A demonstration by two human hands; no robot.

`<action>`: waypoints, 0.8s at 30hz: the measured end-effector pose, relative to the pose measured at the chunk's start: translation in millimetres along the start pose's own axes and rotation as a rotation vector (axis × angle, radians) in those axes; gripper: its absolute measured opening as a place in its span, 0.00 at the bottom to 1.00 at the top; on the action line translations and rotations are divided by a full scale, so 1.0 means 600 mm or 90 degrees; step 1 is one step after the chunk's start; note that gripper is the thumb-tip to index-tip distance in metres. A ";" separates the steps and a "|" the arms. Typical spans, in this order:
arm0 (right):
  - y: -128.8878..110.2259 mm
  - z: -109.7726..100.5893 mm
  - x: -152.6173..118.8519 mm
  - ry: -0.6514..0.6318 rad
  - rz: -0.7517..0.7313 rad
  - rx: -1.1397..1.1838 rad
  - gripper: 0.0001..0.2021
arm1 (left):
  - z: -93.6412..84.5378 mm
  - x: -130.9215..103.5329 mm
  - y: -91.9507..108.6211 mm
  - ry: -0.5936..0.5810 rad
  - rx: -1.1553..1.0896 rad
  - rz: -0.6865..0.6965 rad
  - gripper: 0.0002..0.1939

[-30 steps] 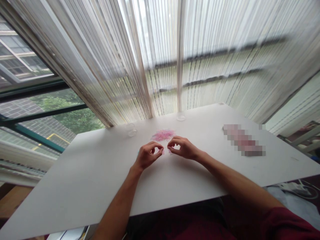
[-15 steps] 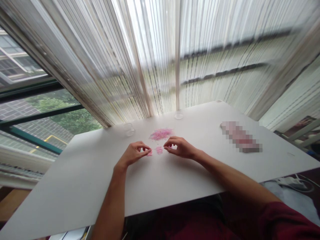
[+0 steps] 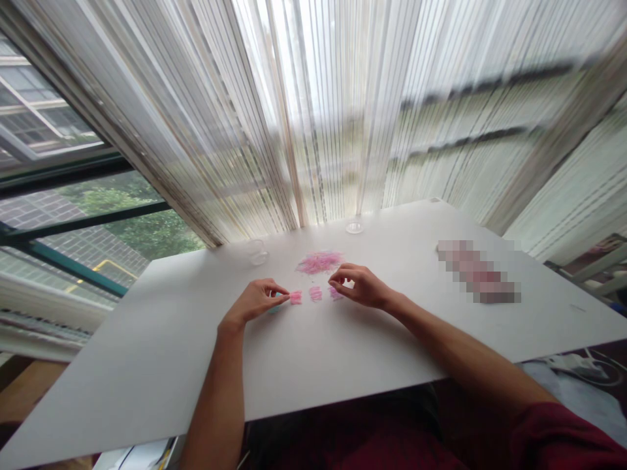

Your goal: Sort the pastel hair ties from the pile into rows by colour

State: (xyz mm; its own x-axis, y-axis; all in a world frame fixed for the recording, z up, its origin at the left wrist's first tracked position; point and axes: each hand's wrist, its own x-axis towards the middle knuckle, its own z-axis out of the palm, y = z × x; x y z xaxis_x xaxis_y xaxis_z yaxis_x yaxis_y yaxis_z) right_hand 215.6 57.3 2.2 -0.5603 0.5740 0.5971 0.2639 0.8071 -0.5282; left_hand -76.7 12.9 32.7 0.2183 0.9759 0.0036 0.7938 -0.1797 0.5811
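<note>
A loose heap of thin pink and purple strips lies on the white table. On its near side is a row of small sorted bunches: a teal bunch partly under my left hand, a coral-pink bunch, a pink bunch and a purple bunch. My left hand is pinched, fingertips at the left edge of the coral-pink bunch. My right hand pinches just above the purple bunch, partly covering it. Whatever either pinch holds is too small to make out.
Two clear round dishes stand at the back left, and another clear dish stands behind the heap. A blurred-out pinkish object lies on the right. String curtains hang along the table's back edge.
My left hand has drawn back leftward, uncovering the coral-pink bunch. My right hand has shifted slightly right, with its fingertips now over the purple bunch. The view has swung a little.
</note>
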 end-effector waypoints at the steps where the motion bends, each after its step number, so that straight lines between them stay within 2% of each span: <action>1: 0.000 0.000 0.000 -0.001 0.000 -0.001 0.06 | 0.001 0.000 0.000 0.000 0.001 0.003 0.16; 12: 0.002 0.000 0.000 -0.002 -0.005 0.002 0.06 | 0.004 0.000 -0.005 -0.008 -0.008 0.013 0.15; 24: 0.001 -0.001 0.000 -0.010 0.001 -0.008 0.06 | 0.000 -0.004 0.009 -0.005 -0.036 0.027 0.18</action>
State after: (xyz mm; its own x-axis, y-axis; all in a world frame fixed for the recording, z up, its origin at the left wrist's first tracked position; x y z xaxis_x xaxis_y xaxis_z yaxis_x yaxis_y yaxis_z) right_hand 216.6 57.9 2.2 -0.5716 0.5737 0.5867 0.2744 0.8074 -0.5223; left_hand -73.0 9.6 36.1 0.2557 0.9665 0.0221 0.7508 -0.2129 0.6253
